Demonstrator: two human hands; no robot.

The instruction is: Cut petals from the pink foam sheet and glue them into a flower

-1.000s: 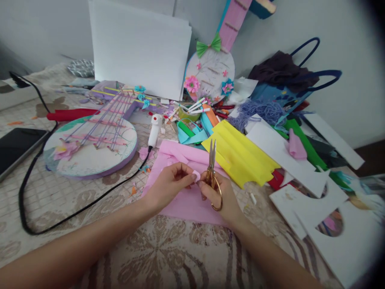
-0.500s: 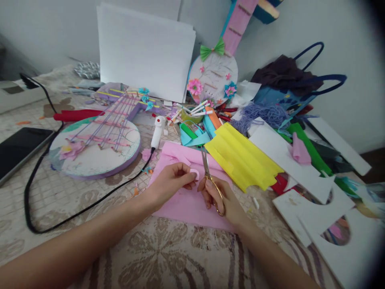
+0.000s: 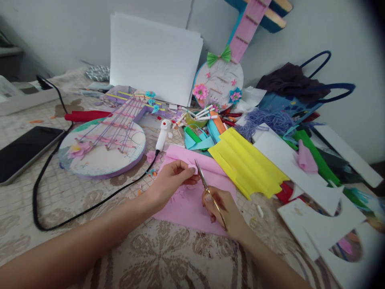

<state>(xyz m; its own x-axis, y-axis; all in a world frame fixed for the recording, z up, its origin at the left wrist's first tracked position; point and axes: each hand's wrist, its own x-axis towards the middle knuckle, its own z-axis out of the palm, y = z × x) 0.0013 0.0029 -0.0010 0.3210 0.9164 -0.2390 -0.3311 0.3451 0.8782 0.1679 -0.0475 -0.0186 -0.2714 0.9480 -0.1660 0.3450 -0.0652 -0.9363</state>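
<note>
My left hand [image 3: 178, 176] pinches a small pale pink piece of paper [image 3: 193, 168] between thumb and fingers. In my right hand [image 3: 219, 206] is a pair of scissors [image 3: 205, 185] with gold handles, its blades pointing up and left. The blade tips are right beside the small piece; whether they touch it I cannot tell. Beneath both hands lies a sheet of pink crepe paper [image 3: 210, 221], rolled along its far edge, with small pink scraps on it. A white glue gun [image 3: 163, 135] with a black cord rests just beyond my left hand.
A decorated toy string instrument [image 3: 102, 148] lies at left, near a black phone [image 3: 30, 148]. Another instrument [image 3: 221, 82] leans on the wall beside white sheets [image 3: 155, 58]. Yellow crepe paper [image 3: 248, 162], white board offcuts [image 3: 313, 220], purple yarn [image 3: 267, 121] and a blue bag [image 3: 288, 103] crowd the right.
The scissors have tilted left, bringing their blade tips to the small paper piece in my left hand. The whole view has shifted slightly, so the scene sits lower and further right.
</note>
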